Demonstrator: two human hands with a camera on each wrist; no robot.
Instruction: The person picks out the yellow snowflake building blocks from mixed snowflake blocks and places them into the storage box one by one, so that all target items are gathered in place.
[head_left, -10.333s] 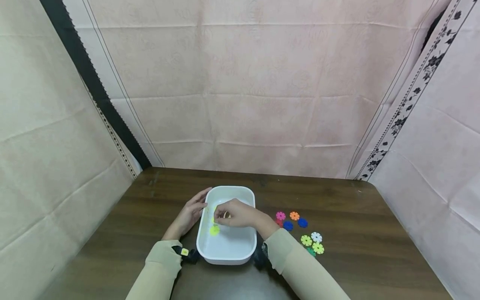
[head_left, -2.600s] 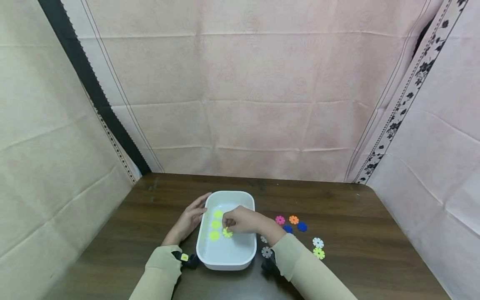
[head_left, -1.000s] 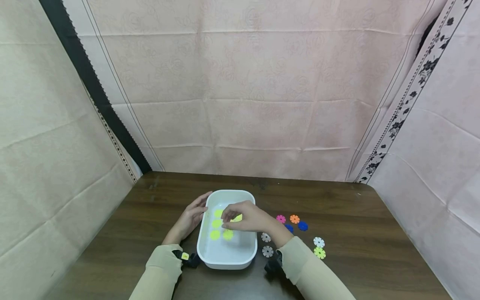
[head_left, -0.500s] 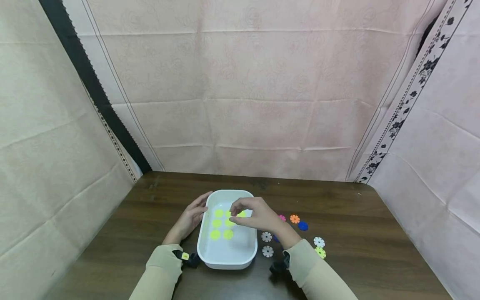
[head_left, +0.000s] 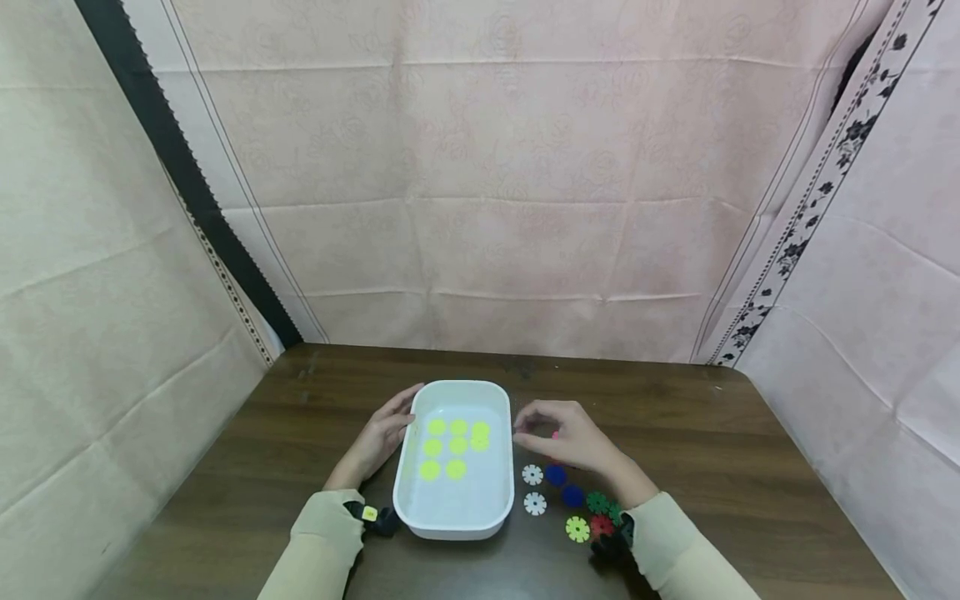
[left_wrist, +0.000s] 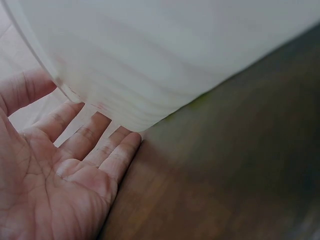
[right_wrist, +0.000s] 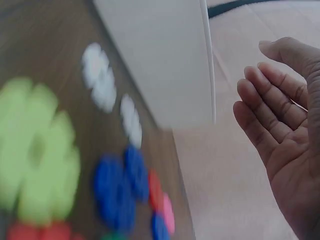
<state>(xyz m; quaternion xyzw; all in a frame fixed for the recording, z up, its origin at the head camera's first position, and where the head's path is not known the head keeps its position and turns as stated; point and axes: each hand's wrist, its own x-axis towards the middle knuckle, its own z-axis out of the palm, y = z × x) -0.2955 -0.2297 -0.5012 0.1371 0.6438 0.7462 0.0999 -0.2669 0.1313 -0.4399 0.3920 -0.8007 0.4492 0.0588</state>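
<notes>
A white rectangular tray stands on the table, with several yellow-green flower-shaped pieces laid in rows inside it. My left hand lies along the tray's left side; its nearly straight fingers touch the outer wall and the thumb is at the rim. My right hand hovers just right of the tray, thumb and fingers apart and slightly bent. In the right wrist view nothing is between the fingers. A pink piece shows partly behind that hand.
Loose flower pieces lie right of the tray: white, blue, green, red and yellow-green. Some are covered by my right hand and wrist. Pale cloth hangs beyond the table's back edge.
Over ten seconds, more yellow-green pieces have come into the tray, forming rows. In the last second my right hand has left the tray and moved right. My left hand stays put.
</notes>
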